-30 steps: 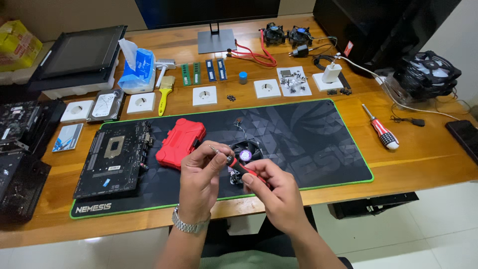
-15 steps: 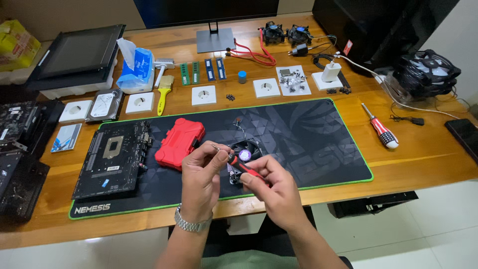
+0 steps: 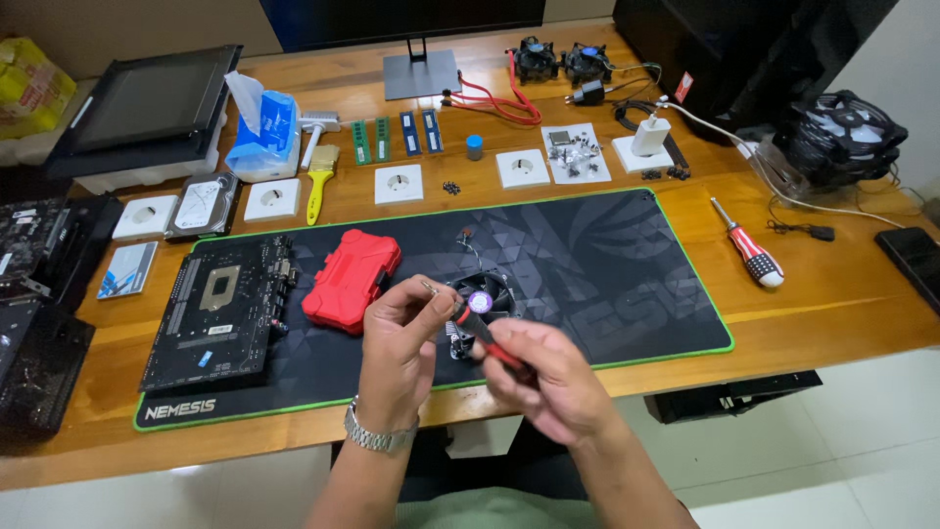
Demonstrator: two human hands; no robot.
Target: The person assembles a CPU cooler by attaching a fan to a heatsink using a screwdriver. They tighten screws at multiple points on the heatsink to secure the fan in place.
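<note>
My left hand pinches a small metal bit at its fingertips, just left of a black cooler fan lying on the dark desk mat. My right hand grips a small red-and-black screwdriver, its black end pointing up-left toward my left fingers. Both hands hover over the front edge of the mat, partly hiding the fan's lower half. A red bit case lies shut just left of my left hand.
A motherboard lies on the mat's left end. A larger striped screwdriver rests on the wood to the right. Memory sticks, white sockets, a brush, a hard drive and two more fans line the back.
My right hand has shifted the screwdriver slightly, bringing its tip closer to my left fingers. My left hand stays nearly where it was.
</note>
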